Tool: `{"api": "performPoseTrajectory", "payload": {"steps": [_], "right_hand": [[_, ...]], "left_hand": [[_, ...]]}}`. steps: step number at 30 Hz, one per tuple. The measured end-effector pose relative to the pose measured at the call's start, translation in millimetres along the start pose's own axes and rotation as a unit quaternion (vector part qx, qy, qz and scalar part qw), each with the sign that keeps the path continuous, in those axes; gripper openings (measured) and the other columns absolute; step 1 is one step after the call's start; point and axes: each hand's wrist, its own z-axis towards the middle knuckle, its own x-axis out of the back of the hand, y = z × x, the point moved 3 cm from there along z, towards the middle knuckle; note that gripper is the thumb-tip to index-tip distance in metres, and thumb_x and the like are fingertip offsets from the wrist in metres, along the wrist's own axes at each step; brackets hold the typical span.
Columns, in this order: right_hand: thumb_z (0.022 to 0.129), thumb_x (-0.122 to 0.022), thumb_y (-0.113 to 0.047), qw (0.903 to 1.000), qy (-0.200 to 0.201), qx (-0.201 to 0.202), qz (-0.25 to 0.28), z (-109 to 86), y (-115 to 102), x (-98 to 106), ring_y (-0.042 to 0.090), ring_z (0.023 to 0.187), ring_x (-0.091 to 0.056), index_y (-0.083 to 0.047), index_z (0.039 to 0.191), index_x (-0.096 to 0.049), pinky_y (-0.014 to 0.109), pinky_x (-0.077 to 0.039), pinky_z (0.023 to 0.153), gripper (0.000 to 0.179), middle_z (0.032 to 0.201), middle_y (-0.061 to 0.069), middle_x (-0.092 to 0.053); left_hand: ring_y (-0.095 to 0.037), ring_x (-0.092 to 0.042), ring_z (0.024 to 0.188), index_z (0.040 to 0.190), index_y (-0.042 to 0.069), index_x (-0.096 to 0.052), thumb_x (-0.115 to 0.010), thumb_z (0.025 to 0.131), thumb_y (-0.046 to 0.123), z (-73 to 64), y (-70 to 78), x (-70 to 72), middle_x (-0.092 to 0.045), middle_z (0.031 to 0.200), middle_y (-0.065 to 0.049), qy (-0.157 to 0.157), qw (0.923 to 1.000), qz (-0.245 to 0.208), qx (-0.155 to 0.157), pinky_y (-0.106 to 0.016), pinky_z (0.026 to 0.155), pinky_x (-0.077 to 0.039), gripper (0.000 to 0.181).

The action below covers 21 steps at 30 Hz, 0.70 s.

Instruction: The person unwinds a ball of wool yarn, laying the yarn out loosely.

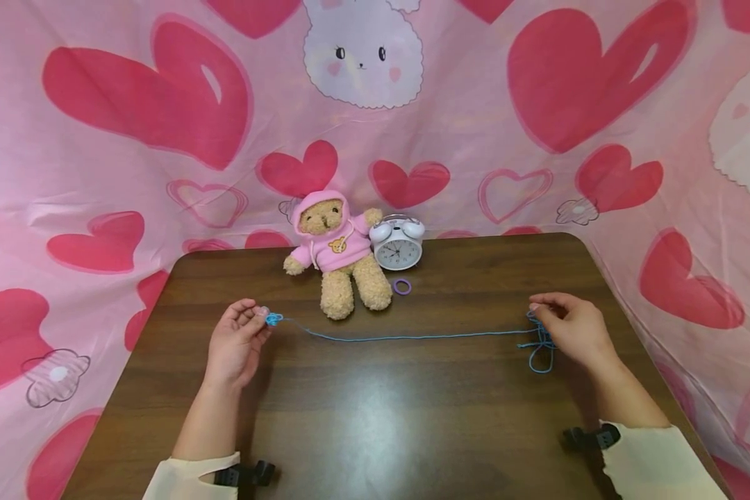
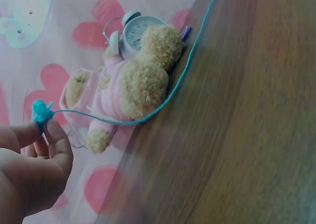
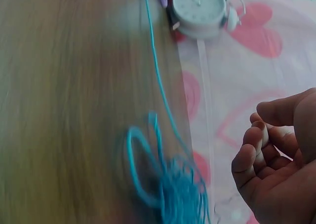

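Note:
At the left of the head view my left hand (image 1: 234, 347) is raised over the table. Its thumb and fingertips pinch a small blue knotted bunch of cord (image 2: 42, 111). From this bunch a thin blue cord (image 1: 406, 337) runs across to the right, sagging slightly. It ends at a looped bundle of the same cord (image 3: 182, 194) below my right hand (image 1: 578, 333). The right wrist view shows that hand's fingers (image 3: 244, 159) loosely curled, thumb close to the index finger, with no cord between them. Part of the bundle is hidden under the hand in the head view.
A teddy bear (image 1: 340, 250) in a pink hoodie sits at the back of the brown wooden table (image 1: 362, 417). Beside it stands a white alarm clock (image 1: 398, 251), with a purple ring (image 1: 403, 287) in front. Heart-patterned pink cloth (image 1: 462, 125) hangs behind and along the sides.

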Motion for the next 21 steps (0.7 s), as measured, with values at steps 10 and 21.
{"api": "performPoseTrajectory", "payload": {"steps": [10, 21], "right_hand": [[0.101, -0.068, -0.027, 0.9981, -0.031, 0.029, 0.044, 9.2, -31, -35, 0.017, 0.071, -0.058, -0.007, 0.114, -0.076, 0.026, -0.048, 0.056, 0.025, 0.094, 0.007, -0.073], [0.099, -0.072, -0.025, 0.9928, -0.070, 0.035, 0.090, 11.4, -64, -72, 0.021, 0.077, -0.057, -0.010, 0.111, -0.078, 0.029, -0.047, 0.062, 0.020, 0.094, 0.005, -0.074]], "left_hand": [[-0.011, -0.063, 0.087, 0.119, 0.008, -0.048, -0.058, 0.103, -0.004, -0.3, -4.6, -11.3, -0.056, 0.102, 0.002, -0.027, 0.9984, 0.046, 0.019, -0.027, 0.076, -0.058, 0.022], [-0.013, -0.067, 0.092, 0.119, 0.012, -0.052, -0.056, 0.098, -0.016, -1.3, -16.1, -29.7, -0.058, 0.107, -0.002, -0.108, 0.9936, 0.035, 0.000, -0.032, 0.082, -0.062, 0.035]]}}
